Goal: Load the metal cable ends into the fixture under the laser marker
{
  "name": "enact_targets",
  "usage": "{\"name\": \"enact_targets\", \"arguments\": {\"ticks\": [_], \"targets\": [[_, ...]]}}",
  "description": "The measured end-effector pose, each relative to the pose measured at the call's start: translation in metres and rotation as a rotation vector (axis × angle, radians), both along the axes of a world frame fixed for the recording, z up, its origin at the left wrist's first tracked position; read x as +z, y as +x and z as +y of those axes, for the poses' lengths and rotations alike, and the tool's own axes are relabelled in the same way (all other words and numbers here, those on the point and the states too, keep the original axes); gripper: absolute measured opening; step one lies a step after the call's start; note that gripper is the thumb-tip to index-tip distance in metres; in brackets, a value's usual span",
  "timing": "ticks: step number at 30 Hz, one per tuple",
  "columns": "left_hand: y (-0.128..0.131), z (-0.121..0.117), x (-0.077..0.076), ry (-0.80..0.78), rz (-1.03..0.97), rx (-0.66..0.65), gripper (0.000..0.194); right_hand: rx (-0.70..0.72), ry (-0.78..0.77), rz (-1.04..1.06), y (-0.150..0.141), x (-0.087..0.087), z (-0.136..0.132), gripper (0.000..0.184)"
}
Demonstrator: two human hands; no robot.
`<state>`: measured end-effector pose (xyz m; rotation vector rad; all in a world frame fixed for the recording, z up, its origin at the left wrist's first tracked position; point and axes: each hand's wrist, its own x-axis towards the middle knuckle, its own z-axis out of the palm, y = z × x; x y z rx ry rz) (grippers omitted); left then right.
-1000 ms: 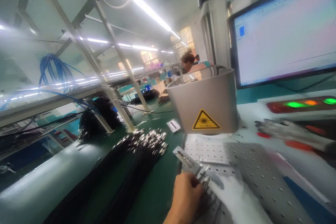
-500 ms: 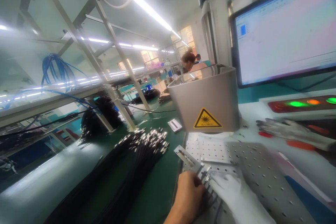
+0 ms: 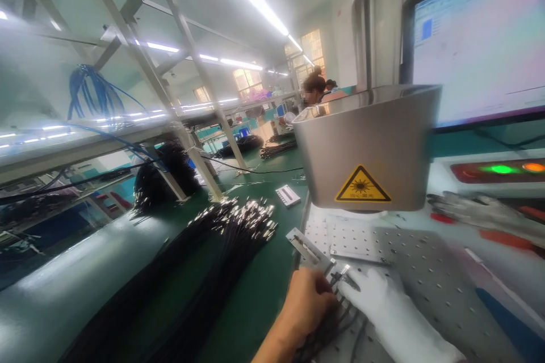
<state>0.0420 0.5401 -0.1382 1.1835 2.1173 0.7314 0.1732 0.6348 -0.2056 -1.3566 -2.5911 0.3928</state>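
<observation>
My bare left hand (image 3: 307,305) and my white-gloved right hand (image 3: 385,309) meet at the near edge of a perforated metal plate (image 3: 426,281). Together they pinch a small bunch of black cables with silver metal tips (image 3: 343,278); the cables trail down under both hands. A slim metal fixture bar (image 3: 310,250) lies just beyond my fingers on the plate's left corner. Above the plate hangs a grey laser head (image 3: 366,147) with a yellow warning label.
A large bundle of black cables with silver ends (image 3: 238,232) lies on the green bench (image 3: 264,295) to the left. A monitor (image 3: 481,39), a lit control panel (image 3: 498,170) and a spare grey glove (image 3: 481,210) sit right. A person works in the background.
The view has shifted closer to the laser head and slightly right. My hands have stayed together on the cable tips, which now sit a little nearer the fixture bar.
</observation>
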Motion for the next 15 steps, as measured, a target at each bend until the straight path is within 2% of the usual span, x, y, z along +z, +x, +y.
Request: {"name": "enact_targets", "arguments": {"ticks": [4, 8, 11, 15], "targets": [[0.002, -0.004, -0.001, 0.046, 0.015, 0.03, 0.008, -0.012, -0.001, 0.014, -0.001, -0.004, 0.004, 0.033], [0.004, -0.011, 0.006, 0.152, -0.038, 0.061, 0.013, -0.008, 0.007, 0.051, 0.0, -0.006, 0.003, 0.032], [0.007, -0.014, 0.013, 0.163, 0.121, 0.021, 0.024, -0.009, 0.008, 0.074, 0.0, -0.008, 0.002, 0.034], [0.014, -0.016, 0.019, -0.014, 0.376, -0.083, 0.04, 0.002, -0.005, 0.065, -0.003, -0.017, 0.006, 0.032]]}}
